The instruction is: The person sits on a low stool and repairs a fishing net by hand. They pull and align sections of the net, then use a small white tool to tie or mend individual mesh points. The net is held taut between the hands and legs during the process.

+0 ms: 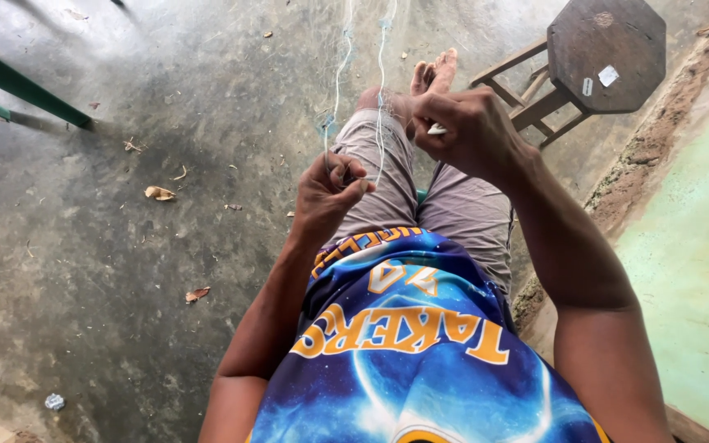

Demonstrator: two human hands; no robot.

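Note:
I sit with my legs stretched out over a grey concrete floor. A thin pale fishing net hangs from above and runs down to my hands. My left hand is closed on the net's strands just above my thigh. Higher and to the right, my right hand is closed on a small white tool, whose tip shows beside my fingers. The two hands are about a hand's width apart. My bare feet show beyond them.
A dark octagonal wooden stool stands at the upper right. Green metal bars cross the upper left corner. A low pale green ledge runs along my right side. Dry leaves and scraps lie on the floor at left.

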